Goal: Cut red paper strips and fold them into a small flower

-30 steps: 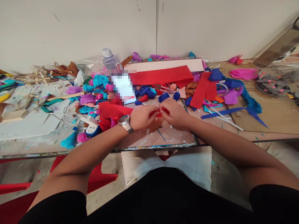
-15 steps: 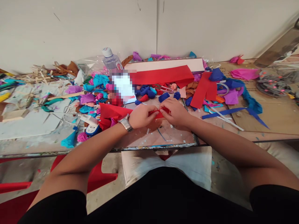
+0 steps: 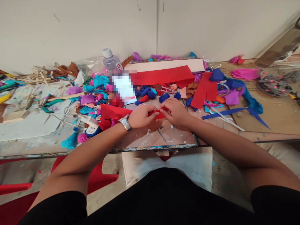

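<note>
Red paper strip [image 3: 158, 113]: pinched between left grip [image 3: 140, 116] and right grip [image 3: 176, 112], both closed on it, just above the worktop [image 3: 164, 137]. The strip trails left past the wristwatch [image 3: 124, 122]. Just beyond the grips: blue paper balls [image 3: 164, 97]. Farther beyond: long red sheet [image 3: 164, 76], plastic bottle [image 3: 110, 61].

Plastic bottle [image 3: 110, 60] by the wall, blue paper balls [image 3: 164, 97], wooden sticks [image 3: 42, 73] far left.

It was a craft workshop. Crumpled coloured paper scraps [image 3: 93, 82] and red sheets [image 3: 164, 76] crowded the paint-flecked worktable [image 3: 168, 137] beyond the grip on a red strip [image 3: 159, 113], with wooden sticks [image 3: 39, 73] far to its left.
</note>
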The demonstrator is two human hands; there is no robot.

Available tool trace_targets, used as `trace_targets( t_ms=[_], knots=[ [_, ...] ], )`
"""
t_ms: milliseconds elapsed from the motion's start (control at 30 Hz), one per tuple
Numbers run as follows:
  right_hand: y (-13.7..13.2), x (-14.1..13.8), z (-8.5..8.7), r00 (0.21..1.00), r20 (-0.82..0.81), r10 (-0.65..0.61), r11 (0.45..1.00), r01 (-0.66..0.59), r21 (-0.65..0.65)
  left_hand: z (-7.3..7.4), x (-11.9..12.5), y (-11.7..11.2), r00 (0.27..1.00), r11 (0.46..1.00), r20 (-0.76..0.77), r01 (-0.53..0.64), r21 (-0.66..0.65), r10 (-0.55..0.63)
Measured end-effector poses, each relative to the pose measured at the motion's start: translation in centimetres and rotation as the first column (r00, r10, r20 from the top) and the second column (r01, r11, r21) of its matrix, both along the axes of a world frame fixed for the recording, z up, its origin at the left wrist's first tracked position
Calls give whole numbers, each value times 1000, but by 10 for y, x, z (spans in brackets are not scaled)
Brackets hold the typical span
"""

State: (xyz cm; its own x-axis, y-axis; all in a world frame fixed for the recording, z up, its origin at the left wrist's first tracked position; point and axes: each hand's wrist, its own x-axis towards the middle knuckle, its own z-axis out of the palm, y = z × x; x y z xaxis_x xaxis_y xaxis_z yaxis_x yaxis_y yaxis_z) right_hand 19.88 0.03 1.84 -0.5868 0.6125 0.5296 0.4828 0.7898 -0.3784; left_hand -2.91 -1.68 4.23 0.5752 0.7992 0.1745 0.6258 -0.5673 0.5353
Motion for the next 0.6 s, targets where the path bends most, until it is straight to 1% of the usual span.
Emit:
trace_targets(
  t_ms=[200, 400, 600],
  knots=[
    [0, 0, 1, 1000, -3, 6, 1000, -6, 5, 0, 0, 0, 1000, 1000, 9, 10, 0, -10],
    [0, 0, 1, 1000, -16, -2, 1000, 2, 13, 1, 1, 1, 1000, 999, 8, 4, -37, -4],
    [2, 2, -2, 997, -53, 59, 998, -57, 37, 1, 1, 3, 1000, 996, 19, 23, -87, -21]
  ],
)
